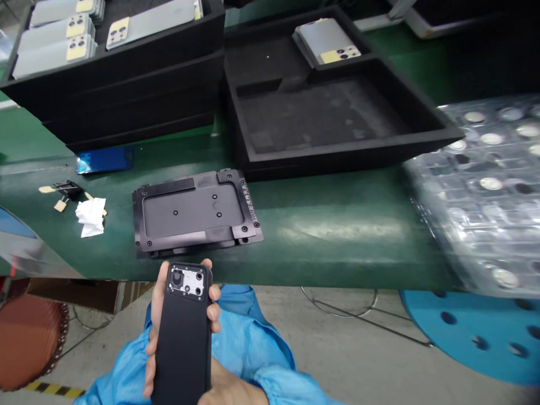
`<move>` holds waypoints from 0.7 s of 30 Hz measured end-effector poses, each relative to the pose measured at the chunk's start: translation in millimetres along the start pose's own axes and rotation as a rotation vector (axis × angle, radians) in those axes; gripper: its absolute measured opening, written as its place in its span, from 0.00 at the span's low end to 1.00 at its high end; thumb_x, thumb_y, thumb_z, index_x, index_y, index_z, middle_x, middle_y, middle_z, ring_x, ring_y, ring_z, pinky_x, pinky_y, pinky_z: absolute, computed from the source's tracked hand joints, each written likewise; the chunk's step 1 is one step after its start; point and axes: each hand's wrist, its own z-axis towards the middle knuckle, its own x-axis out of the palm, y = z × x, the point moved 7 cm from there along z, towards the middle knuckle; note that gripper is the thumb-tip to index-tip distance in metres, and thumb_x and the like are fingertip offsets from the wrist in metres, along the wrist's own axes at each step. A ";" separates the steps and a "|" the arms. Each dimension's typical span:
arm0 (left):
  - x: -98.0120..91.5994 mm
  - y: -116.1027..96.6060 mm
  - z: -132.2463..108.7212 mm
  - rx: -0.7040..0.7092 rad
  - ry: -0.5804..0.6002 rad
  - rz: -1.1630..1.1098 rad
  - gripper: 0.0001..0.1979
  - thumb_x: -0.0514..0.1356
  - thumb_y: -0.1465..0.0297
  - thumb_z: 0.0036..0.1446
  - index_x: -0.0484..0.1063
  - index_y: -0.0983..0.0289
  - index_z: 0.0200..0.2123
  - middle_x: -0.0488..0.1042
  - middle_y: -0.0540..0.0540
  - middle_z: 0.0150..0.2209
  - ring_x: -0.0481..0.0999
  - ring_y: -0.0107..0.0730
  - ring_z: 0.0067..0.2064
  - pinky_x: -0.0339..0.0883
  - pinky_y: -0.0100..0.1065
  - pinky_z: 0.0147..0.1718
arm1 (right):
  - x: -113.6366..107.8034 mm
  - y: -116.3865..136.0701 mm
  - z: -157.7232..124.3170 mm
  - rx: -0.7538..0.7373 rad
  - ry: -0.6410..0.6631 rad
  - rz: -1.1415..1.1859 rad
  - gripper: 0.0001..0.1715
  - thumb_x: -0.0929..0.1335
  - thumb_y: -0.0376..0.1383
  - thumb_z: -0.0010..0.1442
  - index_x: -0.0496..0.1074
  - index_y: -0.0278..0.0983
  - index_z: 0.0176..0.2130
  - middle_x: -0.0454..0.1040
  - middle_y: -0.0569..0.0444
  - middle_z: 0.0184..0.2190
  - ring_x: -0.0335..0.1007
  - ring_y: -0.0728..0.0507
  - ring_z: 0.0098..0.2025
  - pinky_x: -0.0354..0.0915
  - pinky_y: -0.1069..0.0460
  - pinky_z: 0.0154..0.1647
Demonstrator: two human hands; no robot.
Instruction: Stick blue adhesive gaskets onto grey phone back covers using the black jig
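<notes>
I hold a long black phone housing (182,337) upright below the table edge, its camera cut-out with a silver plate at the top. My left hand (154,315) wraps round its upper part from behind, thumb on the left side and fingertips on the right edge. My right hand (232,391) grips its lower end at the bottom of the view, fingers mostly hidden. Both arms wear blue sleeves. A black metal fixture plate (189,211) lies on the green table (337,230) just beyond the housing.
A black foam tray (346,147) with silver phone backs (327,40) stands behind the fixture. Stacked black trays (126,90) of phone backs sit at back left. A blue phone panel (104,160), a white wipe (90,216), a clear blister tray (485,185) and a blue stool (472,332) lie around.
</notes>
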 end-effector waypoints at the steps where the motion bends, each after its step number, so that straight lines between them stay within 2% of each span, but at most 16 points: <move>1: 0.0 0.4 -0.1 0.003 -0.002 -0.007 0.28 0.58 0.46 0.61 0.77 0.60 0.53 0.78 0.56 0.36 0.77 0.31 0.30 0.70 0.31 0.31 | -0.6 -0.1 -0.5 0.004 -0.014 -0.017 0.56 0.88 0.40 0.28 0.70 0.40 0.54 0.79 0.55 0.43 0.77 0.48 0.34 0.74 0.54 0.33; 7: 4.1 3.0 0.2 0.022 -0.042 -0.028 0.33 0.46 0.43 0.67 0.79 0.61 0.51 0.78 0.55 0.33 0.77 0.28 0.29 0.68 0.29 0.29 | -3.1 1.7 -1.1 0.027 -0.083 -0.061 0.59 0.88 0.43 0.24 0.70 0.39 0.53 0.78 0.53 0.42 0.75 0.46 0.34 0.72 0.52 0.32; 11: 1.8 3.3 0.6 0.021 -0.055 -0.024 0.33 0.48 0.42 0.65 0.80 0.61 0.50 0.77 0.54 0.32 0.75 0.28 0.27 0.66 0.29 0.27 | -2.9 3.1 -0.6 0.026 -0.098 -0.096 0.59 0.88 0.45 0.23 0.70 0.39 0.53 0.79 0.53 0.41 0.75 0.47 0.32 0.71 0.52 0.32; 15: -8.6 3.1 0.0 0.007 -0.069 -0.018 0.32 0.50 0.42 0.65 0.78 0.60 0.51 0.76 0.53 0.31 0.74 0.29 0.27 0.67 0.31 0.27 | -2.8 2.3 -1.3 0.035 -0.119 -0.082 0.59 0.88 0.45 0.22 0.70 0.39 0.52 0.78 0.55 0.41 0.75 0.47 0.34 0.72 0.52 0.34; 18: -14.7 3.7 -0.2 -0.010 -0.040 -0.031 0.32 0.54 0.41 0.61 0.78 0.58 0.52 0.76 0.53 0.32 0.75 0.30 0.27 0.66 0.30 0.26 | -2.4 1.1 -1.5 0.048 -0.116 -0.075 0.59 0.88 0.45 0.21 0.69 0.40 0.51 0.77 0.55 0.42 0.73 0.49 0.31 0.70 0.53 0.32; 21: -16.8 3.8 0.0 -0.018 0.010 -0.060 0.31 0.54 0.41 0.61 0.76 0.57 0.54 0.76 0.54 0.34 0.76 0.30 0.28 0.65 0.29 0.26 | -1.3 2.7 -0.7 0.035 -0.110 -0.067 0.59 0.88 0.43 0.22 0.68 0.40 0.51 0.76 0.54 0.43 0.72 0.48 0.33 0.70 0.51 0.34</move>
